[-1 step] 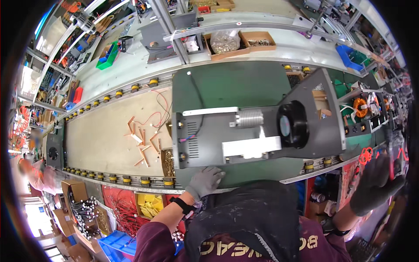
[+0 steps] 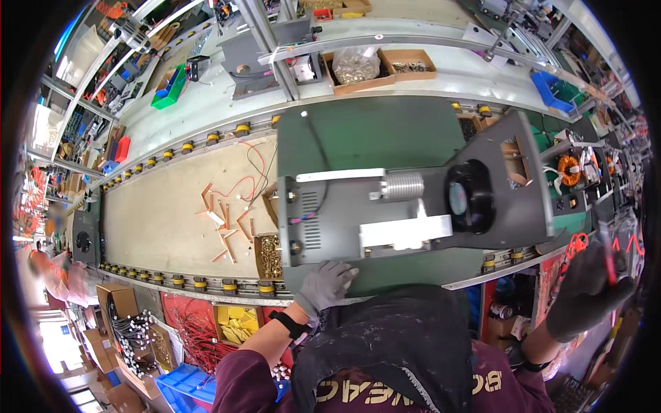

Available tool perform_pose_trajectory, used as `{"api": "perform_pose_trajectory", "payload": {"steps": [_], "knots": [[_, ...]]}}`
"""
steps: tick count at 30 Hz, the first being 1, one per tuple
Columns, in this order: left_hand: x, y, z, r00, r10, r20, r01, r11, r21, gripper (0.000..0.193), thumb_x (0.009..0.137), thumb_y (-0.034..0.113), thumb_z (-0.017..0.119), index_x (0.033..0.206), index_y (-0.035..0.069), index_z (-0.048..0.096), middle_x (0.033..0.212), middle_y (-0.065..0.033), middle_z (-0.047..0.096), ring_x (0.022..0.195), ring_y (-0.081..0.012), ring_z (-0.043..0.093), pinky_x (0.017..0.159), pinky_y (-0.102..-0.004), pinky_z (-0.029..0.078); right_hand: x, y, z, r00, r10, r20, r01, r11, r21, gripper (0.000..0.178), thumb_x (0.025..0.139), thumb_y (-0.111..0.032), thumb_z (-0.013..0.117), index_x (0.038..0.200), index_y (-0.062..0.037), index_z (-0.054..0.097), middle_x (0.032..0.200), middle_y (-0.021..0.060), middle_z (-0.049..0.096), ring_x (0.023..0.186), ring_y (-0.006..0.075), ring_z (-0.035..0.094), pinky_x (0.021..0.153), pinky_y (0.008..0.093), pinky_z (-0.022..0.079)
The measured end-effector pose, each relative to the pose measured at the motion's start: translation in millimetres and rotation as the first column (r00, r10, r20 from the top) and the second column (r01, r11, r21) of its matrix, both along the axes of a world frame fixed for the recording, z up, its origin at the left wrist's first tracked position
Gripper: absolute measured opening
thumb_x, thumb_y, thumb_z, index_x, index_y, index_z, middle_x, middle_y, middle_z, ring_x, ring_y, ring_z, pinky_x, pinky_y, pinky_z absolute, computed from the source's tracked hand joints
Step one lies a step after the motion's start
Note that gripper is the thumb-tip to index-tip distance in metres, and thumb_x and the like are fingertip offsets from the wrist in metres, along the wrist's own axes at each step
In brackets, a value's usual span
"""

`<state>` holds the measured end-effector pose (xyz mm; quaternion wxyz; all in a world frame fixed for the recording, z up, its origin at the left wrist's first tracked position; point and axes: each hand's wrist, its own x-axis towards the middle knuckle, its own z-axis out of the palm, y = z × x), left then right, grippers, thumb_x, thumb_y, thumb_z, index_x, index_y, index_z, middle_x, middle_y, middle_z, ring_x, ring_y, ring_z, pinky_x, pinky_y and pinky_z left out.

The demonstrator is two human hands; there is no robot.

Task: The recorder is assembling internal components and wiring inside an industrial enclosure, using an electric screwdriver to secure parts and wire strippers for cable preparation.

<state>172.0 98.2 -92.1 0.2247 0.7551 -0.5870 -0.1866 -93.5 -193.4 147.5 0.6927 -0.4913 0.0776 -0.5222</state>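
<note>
My left hand (image 2: 326, 283), in a grey glove, lies with its fingers stretched out on the near edge of a green board (image 2: 385, 272). On that board rests a dark grey sheet-metal housing (image 2: 337, 237). It carries a round black fan (image 2: 470, 196), a ribbed silver cylinder (image 2: 403, 186) and a white block (image 2: 405, 233). Far to the right, my gloved right hand (image 2: 585, 296) is closed around a slim tool with a red part (image 2: 609, 258); blur hides its exact kind.
Yellow-black rollers (image 2: 200, 283) line both sides of the conveyor. Copper-coloured strips (image 2: 226, 234) and a box of brass-coloured fasteners (image 2: 269, 256) lie left of the housing. An open unit with an orange coil (image 2: 569, 170) stands on the right. Yellow pieces fill a carton (image 2: 237, 323) below.
The green board and housing have shifted slightly right. My right hand has moved a little left and closed around the tool. My left hand stays at the board's edge.
</note>
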Motion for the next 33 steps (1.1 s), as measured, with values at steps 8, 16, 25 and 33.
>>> {"api": "perform_pose_trajectory", "payload": {"steps": [8, 16, 25, 33], "knots": [[56, -56, -10, 0.705, 0.623, 0.34, -0.661, 0.751, -0.005, 0.063, 0.075, 0.034, 0.063, 0.128, 0.006, 0.044, 0.128, -0.0152, 0.042, 0.119, -0.0339, 0.038, 0.1, -0.0471, 0.027, 196, 25, -98, 0.689, 0.127, -0.714, -0.333, 0.93, -0.156, 0.019, 0.084, -0.009, 0.054, 0.099, 0.0019, 0.058, 0.074, 0.0075, 0.063, 0.062, 0.0101, 0.054, 0.057, 0.0241, 0.043], [25, -96, -47, 0.862, 0.472, 0.184, -0.487, 0.872, 0.045, 0.063, 0.077, 0.038, 0.058, 0.121, -0.006, 0.048, 0.12, -0.0205, 0.047, 0.117, -0.0361, 0.039, 0.098, -0.0478, 0.029, 228, 4, -163, 0.622, -0.164, -0.766, -0.372, 0.799, -0.473, 0.012, 0.079, -0.003, 0.057, 0.09, -0.0012, 0.058, 0.064, 0.0097, 0.058, 0.054, 0.0203, 0.057, 0.051, 0.0301, 0.045], [16, -103, -56, 0.859, 0.429, 0.279, -0.477, 0.868, 0.133, 0.062, 0.084, 0.04, 0.05, 0.124, -0.008, 0.044, 0.124, -0.0192, 0.046, 0.12, -0.0339, 0.038, 0.099, -0.0455, 0.029, 216, -5, -157, 0.619, -0.306, -0.723, -0.351, 0.716, -0.604, 0.012, 0.075, -0.001, 0.058, 0.087, -0.0032, 0.059, 0.064, 0.0105, 0.058, 0.055, 0.0255, 0.058, 0.052, 0.034, 0.045], [4, -134, -28, 0.834, 0.537, 0.128, -0.544, 0.759, 0.359, 0.048, 0.08, 0.041, 0.057, 0.108, 0.002, 0.052, 0.114, -0.0147, 0.054, 0.108, -0.0299, 0.049, 0.089, -0.0422, 0.039, 126, -18, -138, 0.583, -0.348, -0.734, -0.316, 0.735, -0.6, 0.014, 0.078, -0.008, 0.058, 0.091, -0.004, 0.062, 0.074, 0.0112, 0.061, 0.066, 0.0243, 0.06, 0.06, 0.0336, 0.046]]}}
